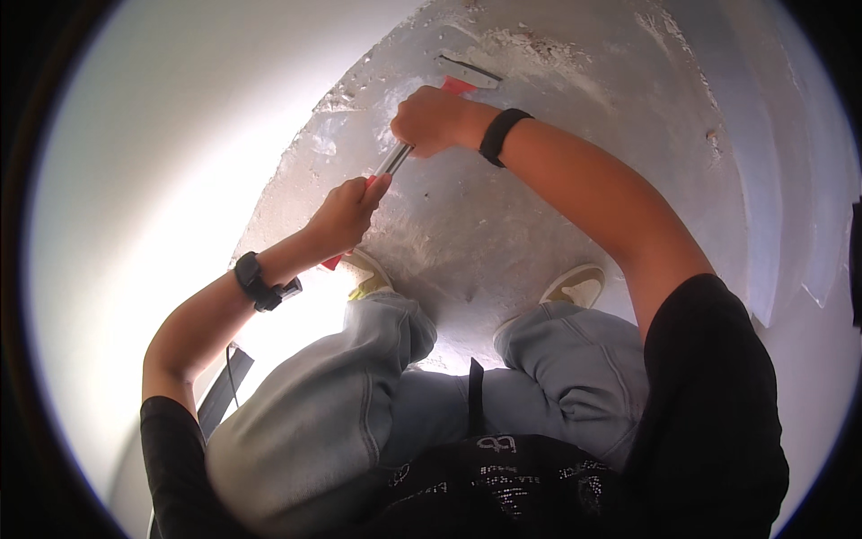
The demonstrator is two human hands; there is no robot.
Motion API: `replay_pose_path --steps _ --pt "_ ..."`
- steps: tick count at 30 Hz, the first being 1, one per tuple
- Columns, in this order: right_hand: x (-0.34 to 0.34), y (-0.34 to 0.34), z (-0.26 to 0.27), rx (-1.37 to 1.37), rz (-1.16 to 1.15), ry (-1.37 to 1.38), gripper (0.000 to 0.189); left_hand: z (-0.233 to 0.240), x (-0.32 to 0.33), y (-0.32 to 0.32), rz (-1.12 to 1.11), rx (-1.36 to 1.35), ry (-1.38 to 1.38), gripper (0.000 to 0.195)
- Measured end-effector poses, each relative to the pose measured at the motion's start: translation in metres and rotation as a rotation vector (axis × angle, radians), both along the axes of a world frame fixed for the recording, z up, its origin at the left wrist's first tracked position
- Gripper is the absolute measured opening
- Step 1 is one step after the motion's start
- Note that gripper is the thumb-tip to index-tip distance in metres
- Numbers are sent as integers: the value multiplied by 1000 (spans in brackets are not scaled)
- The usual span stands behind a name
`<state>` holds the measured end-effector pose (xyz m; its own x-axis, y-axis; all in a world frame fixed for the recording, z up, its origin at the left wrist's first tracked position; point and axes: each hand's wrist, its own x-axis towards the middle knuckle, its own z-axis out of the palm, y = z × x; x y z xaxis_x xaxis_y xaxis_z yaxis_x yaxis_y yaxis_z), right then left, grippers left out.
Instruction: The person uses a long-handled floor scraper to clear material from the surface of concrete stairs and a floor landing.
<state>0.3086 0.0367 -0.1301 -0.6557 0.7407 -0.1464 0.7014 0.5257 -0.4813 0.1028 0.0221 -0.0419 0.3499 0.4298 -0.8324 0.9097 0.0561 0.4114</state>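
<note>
A long-handled floor scraper [394, 159] with a metal shaft and red fittings slants across the view in front of me. My left hand [347, 215] is closed round its lower red grip, whose end shows below the fist. Further up, my right hand [434, 121] grips the shaft just short of the red head [458, 85]. The wide scraper blade [469, 70] lies at the concrete floor [471, 222], close to a rough, pale patch of crumbs [539, 50]. My right fist hides part of the shaft.
A brightly lit white wall [168, 135] borders the floor on the left. Pale layered panels [781, 182] curve along the right. My shoes [576, 286] stand apart on the floor. A dark bar [225, 391] with a thin cable leans near my left elbow.
</note>
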Motion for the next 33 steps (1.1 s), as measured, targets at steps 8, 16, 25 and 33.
replay_pose_path --steps 8,16,25,33 --pt "-39 -22 8 -50 -64 158 18 43 -26 -5 21 -83 101 48" --pt "-111 -43 6 -58 38 228 18 50 -92 -39 169 -99 202 49" --pt "-96 -31 15 -129 54 68 16 29 -92 -29 -20 -11 -1 50" --pt "-75 -19 18 -146 -63 17 15 43 -55 7 -110 -78 89 58"
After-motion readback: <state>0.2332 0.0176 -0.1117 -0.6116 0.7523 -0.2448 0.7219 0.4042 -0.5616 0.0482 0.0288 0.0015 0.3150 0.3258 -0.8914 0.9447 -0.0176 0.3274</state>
